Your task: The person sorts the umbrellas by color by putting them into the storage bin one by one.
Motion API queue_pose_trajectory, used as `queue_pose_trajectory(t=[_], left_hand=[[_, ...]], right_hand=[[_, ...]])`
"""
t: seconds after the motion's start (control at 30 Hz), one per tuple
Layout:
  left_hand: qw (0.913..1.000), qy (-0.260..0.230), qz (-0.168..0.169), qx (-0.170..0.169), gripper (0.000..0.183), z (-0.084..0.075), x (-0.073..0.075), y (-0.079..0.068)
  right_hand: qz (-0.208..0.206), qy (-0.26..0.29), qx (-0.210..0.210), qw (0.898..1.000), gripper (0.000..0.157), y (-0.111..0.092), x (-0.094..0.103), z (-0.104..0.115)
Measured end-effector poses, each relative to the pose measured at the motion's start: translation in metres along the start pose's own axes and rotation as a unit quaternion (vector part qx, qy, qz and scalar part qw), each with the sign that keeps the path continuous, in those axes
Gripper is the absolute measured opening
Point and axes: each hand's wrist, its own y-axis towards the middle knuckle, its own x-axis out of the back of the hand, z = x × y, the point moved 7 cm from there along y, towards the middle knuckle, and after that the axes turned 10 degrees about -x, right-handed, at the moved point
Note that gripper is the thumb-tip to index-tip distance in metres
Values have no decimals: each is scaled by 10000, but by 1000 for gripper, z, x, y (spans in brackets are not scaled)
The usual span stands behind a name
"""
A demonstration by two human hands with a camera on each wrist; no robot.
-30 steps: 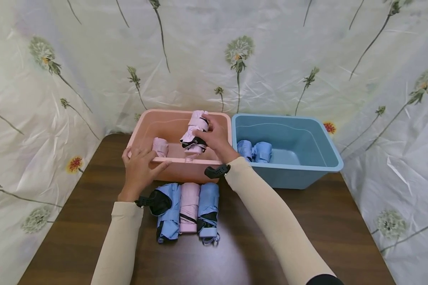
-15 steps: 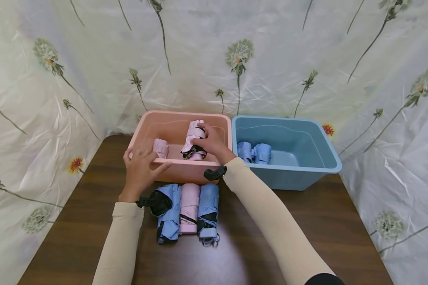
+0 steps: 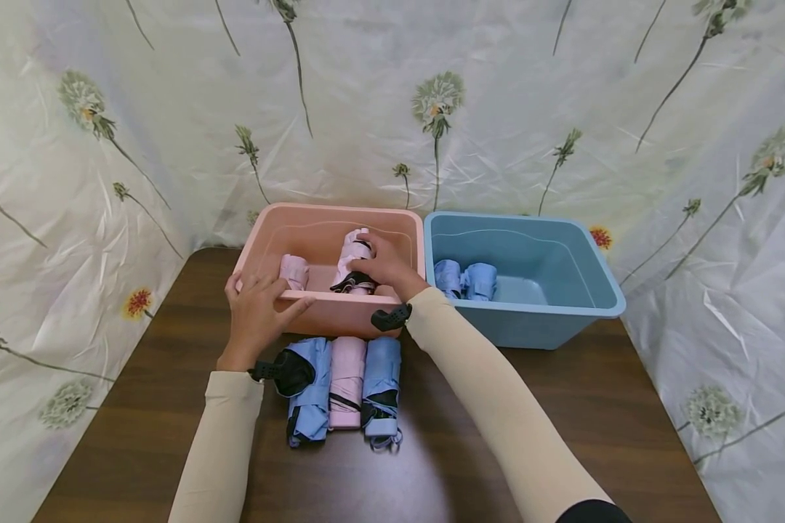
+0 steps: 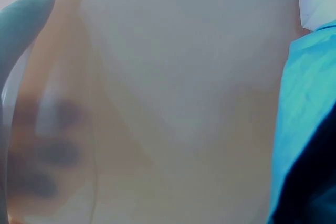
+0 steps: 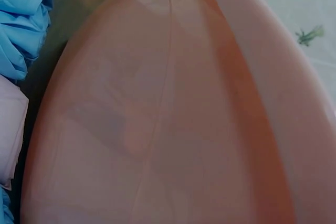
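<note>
My left hand [image 3: 254, 312] grips the near-left rim of the pink plastic bin [image 3: 330, 317]. In the left wrist view its thumb [image 4: 26, 27] lies outside the wall, and fingers show through as dark shadows. Inside the bin my right hand [image 3: 387, 263] holds a pink folded umbrella [image 3: 349, 253] by its right side, black strap and fabric edge towards me. The umbrella leans, its lower end partly behind the near rim. Another pink folded umbrella [image 3: 294, 271] stands at the bin's left. The right wrist view shows mostly the bin's outer wall [image 5: 121, 129].
A blue bin [image 3: 530, 309] adjoins on the right, with two blue folded umbrellas [image 3: 480, 281] at its left end. Before the pink bin lie a blue umbrella [image 3: 312, 407], a pink umbrella [image 3: 347, 378] and another blue umbrella [image 3: 382, 370] on the wooden table [image 3: 497, 465].
My right hand has lowered the pink umbrella deeper into the pink bin. The left hand has stayed on the rim.
</note>
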Motion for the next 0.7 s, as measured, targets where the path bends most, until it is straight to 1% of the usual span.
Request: queue_pose_trajectory(t=[0.07,0.13,0.2,0.27,0.3,0.4,0.7], left_hand=[[10000,-5,-3,-3,44,0,0,0],[10000,-6,-11,-7,44,1,0,0],[10000,-8,-25,-24,44,1,-1,0],[10000,-13,-49,-37,43,1,0,0],[10000,-20,-64,-46,43,1,0,1],[9999,-27,-101,-55,43,1,1,1],[9999,-31,-101,-35,44,2,-1,1]], right_hand=[[24,2,46,10000,66,0,-1,1],[115,163,57,9998,65,0,-2,1],[213,472,11,9987,64,0,-2,0],[295,904,-45,9955,64,0,-2,0],[310,1084,-94,9936,64,0,-2,-1],[238,1390,-152,9899,68,0,0,-2],[166,1246,-236,9918,74,-1,0,-4]])
